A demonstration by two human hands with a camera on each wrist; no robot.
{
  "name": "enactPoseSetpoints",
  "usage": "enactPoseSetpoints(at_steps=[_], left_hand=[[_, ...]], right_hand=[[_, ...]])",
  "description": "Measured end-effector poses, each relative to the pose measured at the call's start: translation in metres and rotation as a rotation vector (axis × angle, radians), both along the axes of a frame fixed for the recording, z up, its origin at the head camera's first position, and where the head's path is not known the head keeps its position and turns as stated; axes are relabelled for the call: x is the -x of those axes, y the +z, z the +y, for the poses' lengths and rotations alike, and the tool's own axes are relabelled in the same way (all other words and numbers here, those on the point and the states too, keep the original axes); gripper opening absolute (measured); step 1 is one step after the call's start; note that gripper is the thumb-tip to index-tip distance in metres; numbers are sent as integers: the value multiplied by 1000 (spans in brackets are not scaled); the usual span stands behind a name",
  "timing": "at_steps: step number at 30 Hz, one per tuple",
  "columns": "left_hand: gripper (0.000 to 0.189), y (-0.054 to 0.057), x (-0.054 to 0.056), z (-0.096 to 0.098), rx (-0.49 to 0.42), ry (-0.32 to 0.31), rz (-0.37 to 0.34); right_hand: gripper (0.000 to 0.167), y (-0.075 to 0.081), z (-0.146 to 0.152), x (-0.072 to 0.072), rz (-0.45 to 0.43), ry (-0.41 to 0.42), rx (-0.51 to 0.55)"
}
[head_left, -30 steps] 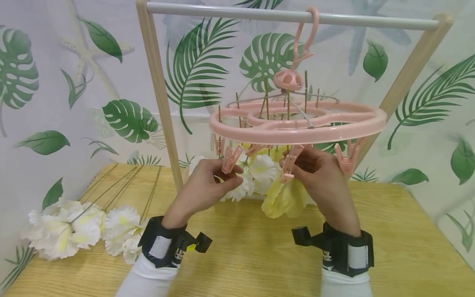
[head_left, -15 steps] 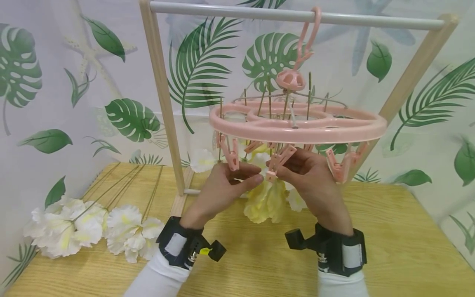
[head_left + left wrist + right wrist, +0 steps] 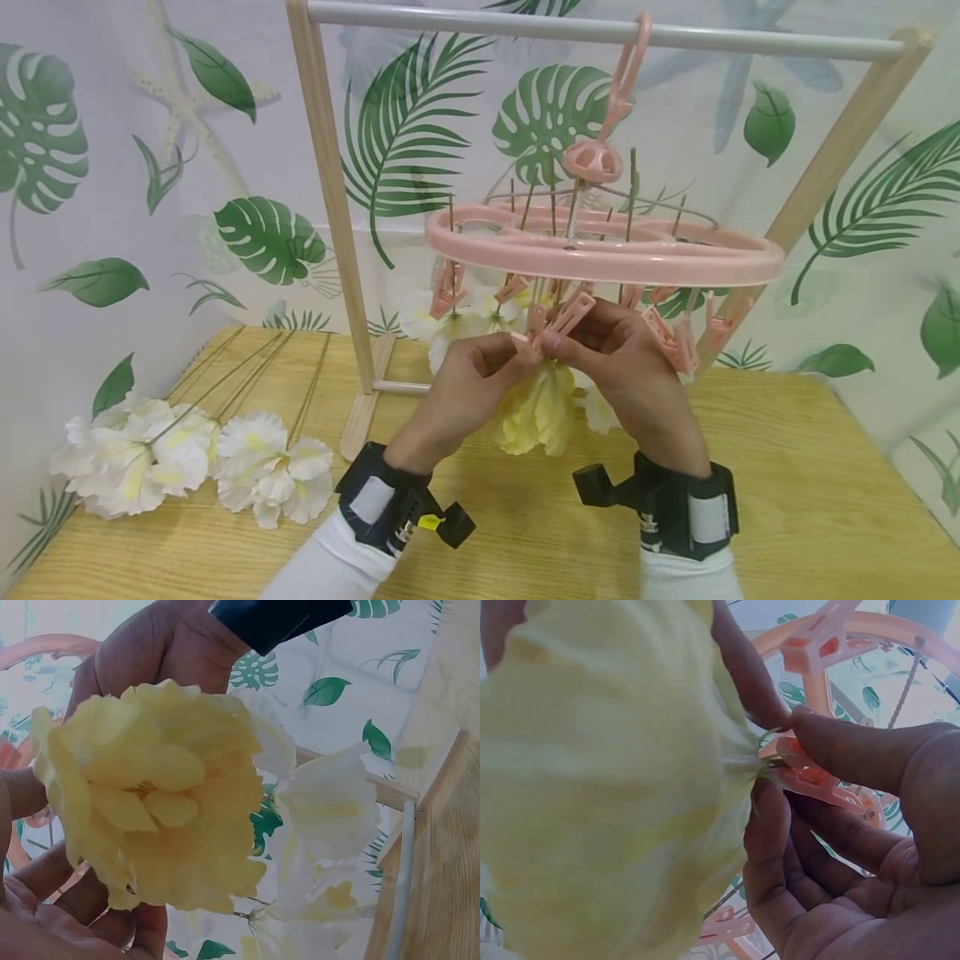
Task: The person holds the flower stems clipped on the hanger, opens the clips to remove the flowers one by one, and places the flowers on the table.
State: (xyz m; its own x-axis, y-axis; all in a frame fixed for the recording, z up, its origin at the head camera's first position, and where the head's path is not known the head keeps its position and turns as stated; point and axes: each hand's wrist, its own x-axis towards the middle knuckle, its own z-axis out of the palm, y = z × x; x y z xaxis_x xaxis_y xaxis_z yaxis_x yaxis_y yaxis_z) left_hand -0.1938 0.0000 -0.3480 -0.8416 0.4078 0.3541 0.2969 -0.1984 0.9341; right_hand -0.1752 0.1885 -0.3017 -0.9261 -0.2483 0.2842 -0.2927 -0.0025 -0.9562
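A yellow flower [image 3: 536,412] hangs head-down below the round pink clip hanger [image 3: 600,265], its base at the jaws of a pink clothespin [image 3: 572,315]. My right hand [image 3: 637,367] pinches this clothespin between thumb and fingers, just above the petals, as the right wrist view shows. My left hand [image 3: 468,379] meets it from the left, with fingertips at the clothespin's lower end; its exact hold is partly hidden. In the left wrist view the yellow flower [image 3: 157,795] covers most of both hands' fingers. White flowers [image 3: 457,325] hang behind, with stems rising through the hanger.
The hanger's hook [image 3: 630,71] loops over the grey bar [image 3: 465,18] of a wooden-legged rack. More pink clothespins [image 3: 675,342] dangle at the right. Loose white flowers [image 3: 135,458] lie on the wooden table [image 3: 510,533] at the left, long stems pointing back.
My left hand has moved right, to the clothespin in my right hand. The hanger has turned, and that clothespin with the yellow flower has shifted left.
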Motion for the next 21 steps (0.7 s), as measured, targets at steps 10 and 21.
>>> enactPoseSetpoints(at_steps=[10,21], left_hand=[[15,3,-6,6,-66,60,90],[15,6,-10,8,-74,79,107]], right_hand=[[18,1,-1,1,4,-26,-53],[22,2,-4,-1,36,-116,-33]])
